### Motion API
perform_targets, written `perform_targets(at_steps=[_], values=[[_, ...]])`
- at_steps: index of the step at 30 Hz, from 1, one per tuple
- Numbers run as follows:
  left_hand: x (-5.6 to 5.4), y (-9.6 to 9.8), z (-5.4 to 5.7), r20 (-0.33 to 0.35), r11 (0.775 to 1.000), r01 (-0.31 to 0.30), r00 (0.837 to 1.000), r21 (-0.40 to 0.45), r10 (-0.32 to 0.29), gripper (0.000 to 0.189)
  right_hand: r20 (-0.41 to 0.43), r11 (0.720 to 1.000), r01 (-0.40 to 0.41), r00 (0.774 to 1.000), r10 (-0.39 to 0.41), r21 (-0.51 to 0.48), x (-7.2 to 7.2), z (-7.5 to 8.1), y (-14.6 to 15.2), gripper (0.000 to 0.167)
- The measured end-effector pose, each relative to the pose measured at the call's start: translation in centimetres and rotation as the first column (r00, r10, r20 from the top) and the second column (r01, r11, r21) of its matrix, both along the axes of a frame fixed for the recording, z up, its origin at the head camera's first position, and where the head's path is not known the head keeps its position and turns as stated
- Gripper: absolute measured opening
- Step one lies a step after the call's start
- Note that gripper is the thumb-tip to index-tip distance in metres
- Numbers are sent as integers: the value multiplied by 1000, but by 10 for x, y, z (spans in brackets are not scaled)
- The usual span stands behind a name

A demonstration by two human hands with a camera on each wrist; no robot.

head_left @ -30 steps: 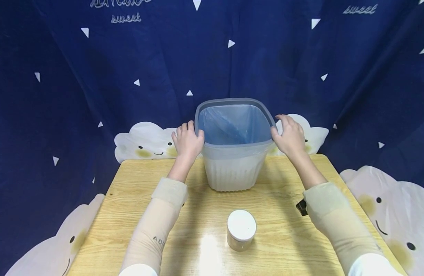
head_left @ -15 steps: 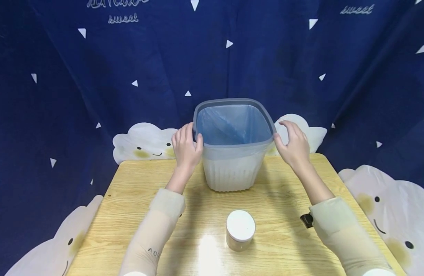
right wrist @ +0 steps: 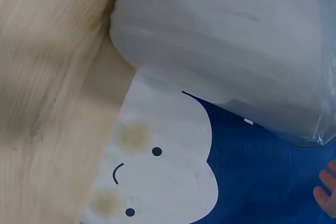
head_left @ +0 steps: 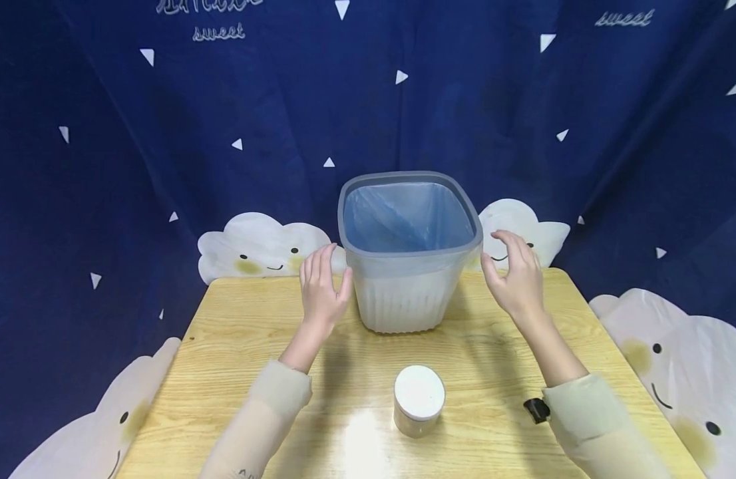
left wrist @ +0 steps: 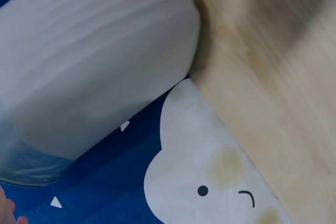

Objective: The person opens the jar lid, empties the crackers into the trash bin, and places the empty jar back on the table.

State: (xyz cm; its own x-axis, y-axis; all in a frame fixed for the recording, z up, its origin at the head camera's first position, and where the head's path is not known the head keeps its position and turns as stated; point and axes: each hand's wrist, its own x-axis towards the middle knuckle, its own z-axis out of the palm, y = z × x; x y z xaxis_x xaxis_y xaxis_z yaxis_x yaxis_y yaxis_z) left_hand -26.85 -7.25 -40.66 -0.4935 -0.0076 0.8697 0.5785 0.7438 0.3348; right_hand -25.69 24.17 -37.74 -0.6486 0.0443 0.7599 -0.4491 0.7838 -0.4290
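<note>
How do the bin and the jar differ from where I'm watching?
The bin is much larger than the jar. The bin is open on top, showing a bluish liner, while the jar is topped by a white lid. The bin stands near the table's far edge; the jar is nearer the head camera. Both stand upright.

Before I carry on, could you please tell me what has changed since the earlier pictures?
The left hand and right hand have come off the rim of the bin and drawn back toward the person, the right one also slightly outward. The bin and the white-lidded jar stay where they stood on the table.
</note>
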Motion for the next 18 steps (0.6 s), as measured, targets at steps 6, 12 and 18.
perform_targets(at_steps=[6, 12, 18], values=[[14, -1, -15, 39, 998, 60, 997, 2, -60, 48, -52, 1000, -23, 998, 23, -14, 13, -8, -5, 38], [26, 0, -33, 66, 994, 98, 993, -47, -94, 51, -78, 999, -53, 996, 53, -6, 23, -19, -13, 39], [35, 1, -51, 54, 987, 134, 990, -87, -129, 51, -82, 997, -74, 994, 73, -14, 28, -33, -18, 40]])
